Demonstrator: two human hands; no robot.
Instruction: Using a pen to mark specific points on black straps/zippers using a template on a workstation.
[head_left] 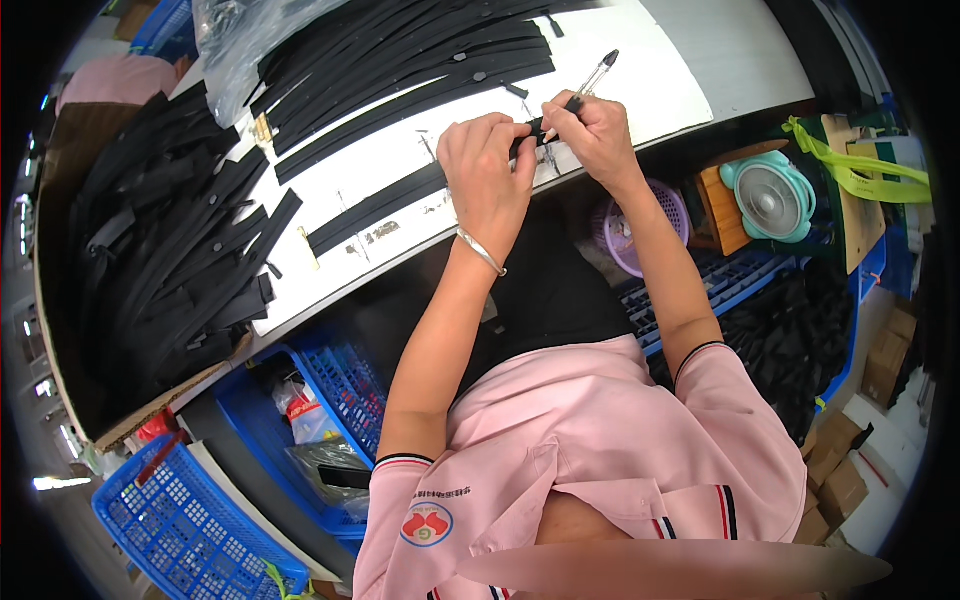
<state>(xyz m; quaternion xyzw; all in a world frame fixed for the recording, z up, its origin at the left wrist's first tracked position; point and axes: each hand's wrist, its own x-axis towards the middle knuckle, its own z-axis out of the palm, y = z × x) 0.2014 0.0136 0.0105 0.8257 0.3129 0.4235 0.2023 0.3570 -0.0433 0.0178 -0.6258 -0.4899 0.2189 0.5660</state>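
Black fabric strip lies along the near edge of the white surface, its right part under our left hand, whose fingers are bent and closed on it. Our right hand has its fingers pinched around a clear pen, black-capped end pointing away from us. Beyond, we see more black strips side by side; at left, a cardboard box holds a dark heap.
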